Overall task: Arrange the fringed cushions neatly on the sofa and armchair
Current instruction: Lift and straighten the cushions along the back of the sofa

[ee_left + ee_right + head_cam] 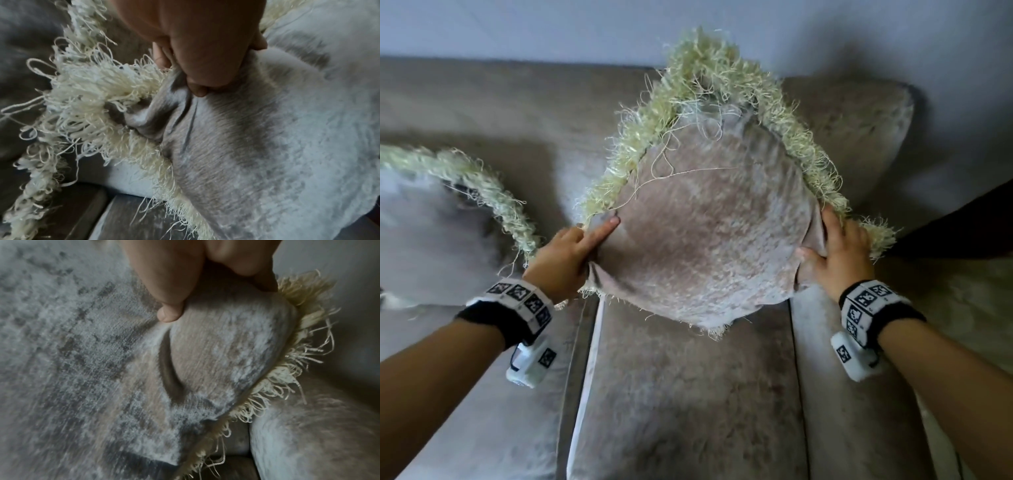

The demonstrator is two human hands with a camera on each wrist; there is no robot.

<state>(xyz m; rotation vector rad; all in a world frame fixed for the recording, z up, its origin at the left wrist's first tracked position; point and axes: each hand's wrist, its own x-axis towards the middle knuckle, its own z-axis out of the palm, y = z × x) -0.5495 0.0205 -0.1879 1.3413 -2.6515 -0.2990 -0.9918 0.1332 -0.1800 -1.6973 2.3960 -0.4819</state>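
A grey-beige velvet cushion (702, 233) with a cream fringe (715, 72) is held up in front of the sofa's back, over the rightmost seat. My left hand (571, 253) grips its left edge, thumb on the front face (267, 129) and fingers bunching the fabric. My right hand (839, 253) grips the right edge, thumb (170, 311) pressed into the velvet (216, 356), fingers behind. A second fringed cushion (431, 222) leans at the left on the sofa.
The sofa's seat cushion (688, 411) lies below the held cushion, the padded armrest (852, 394) to its right. The sofa back (500, 102) runs along a pale wall (551, 27). A dark object (962, 222) sits beyond the armrest at right.
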